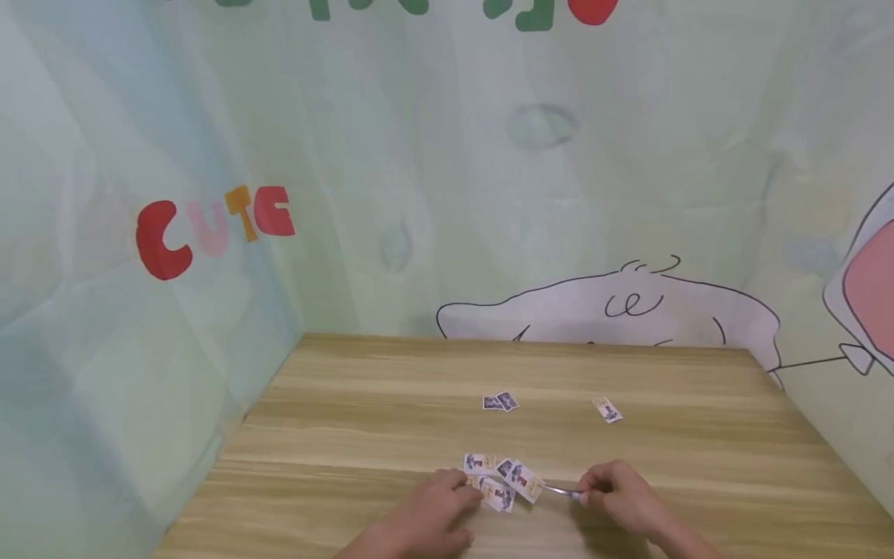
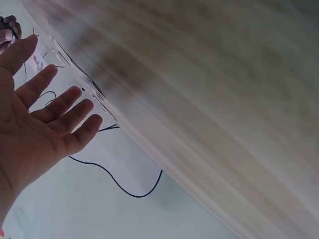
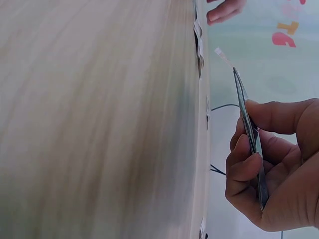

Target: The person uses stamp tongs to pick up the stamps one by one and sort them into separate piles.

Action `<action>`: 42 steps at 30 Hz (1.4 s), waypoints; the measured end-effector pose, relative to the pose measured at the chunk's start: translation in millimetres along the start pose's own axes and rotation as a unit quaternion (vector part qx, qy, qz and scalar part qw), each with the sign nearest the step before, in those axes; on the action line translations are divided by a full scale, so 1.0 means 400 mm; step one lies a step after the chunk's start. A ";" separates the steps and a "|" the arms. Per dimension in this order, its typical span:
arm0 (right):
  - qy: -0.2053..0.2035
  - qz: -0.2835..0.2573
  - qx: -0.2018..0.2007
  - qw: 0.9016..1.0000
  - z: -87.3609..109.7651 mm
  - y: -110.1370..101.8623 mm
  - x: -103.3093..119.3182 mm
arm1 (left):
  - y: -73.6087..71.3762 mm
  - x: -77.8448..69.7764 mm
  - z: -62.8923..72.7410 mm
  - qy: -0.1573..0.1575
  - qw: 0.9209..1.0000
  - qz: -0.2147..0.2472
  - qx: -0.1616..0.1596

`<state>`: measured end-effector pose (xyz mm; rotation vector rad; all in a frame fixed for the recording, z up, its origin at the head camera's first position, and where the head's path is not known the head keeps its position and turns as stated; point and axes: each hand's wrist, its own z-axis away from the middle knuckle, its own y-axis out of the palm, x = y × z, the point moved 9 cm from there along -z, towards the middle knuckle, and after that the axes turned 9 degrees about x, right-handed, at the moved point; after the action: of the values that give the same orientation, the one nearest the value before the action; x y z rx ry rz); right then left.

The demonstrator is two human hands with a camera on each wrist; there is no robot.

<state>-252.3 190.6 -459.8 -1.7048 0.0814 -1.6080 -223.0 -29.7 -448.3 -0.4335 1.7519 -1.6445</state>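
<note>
My right hand point(image 1: 624, 498) grips metal tweezers point(image 3: 252, 134) between thumb and fingers. Their tips pinch the edge of a small printed card point(image 1: 524, 483), seen nearly edge-on in the right wrist view and raised off the table there. Beneath and beside it lies a loose cluster of similar cards point(image 1: 479, 464), some overlapping. At the left of this cluster is my left hand point(image 1: 438, 511), its fingertips by the nearest cards. The left wrist view has that hand point(image 2: 45, 114) with fingers spread and nothing in the palm; whether it touches a card cannot be told.
Farther back on the wooden table point(image 1: 349, 435) two dark-faced cards point(image 1: 500, 401) overlap. A single light card point(image 1: 608, 410) lies to their right. A printed cloth backdrop point(image 1: 391, 155) rises behind the table and along its sides.
</note>
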 end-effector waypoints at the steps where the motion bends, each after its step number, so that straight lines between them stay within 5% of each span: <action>1: 0.000 -0.002 -0.002 1.000 0.002 -0.004 -0.001 | -0.002 0.003 0.002 0.000 1.000 0.001 -0.005; 9: 0.000 -0.013 -0.018 1.000 0.012 -0.038 -0.006 | -0.007 0.016 0.011 0.001 1.000 0.003 -0.015; 19: -0.001 -0.033 -0.019 0.999 0.023 -0.063 -0.029 | 0.005 0.049 0.024 -0.048 0.998 0.024 0.030; 42: 0.073 -0.017 -0.081 0.994 0.059 -0.142 -0.110 | 0.006 0.081 0.042 -0.084 0.995 0.022 0.038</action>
<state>-266.1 265.1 -461.8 -1.7152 0.2628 -1.7923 -234.2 -63.0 -458.0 -0.4791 1.5593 -1.5898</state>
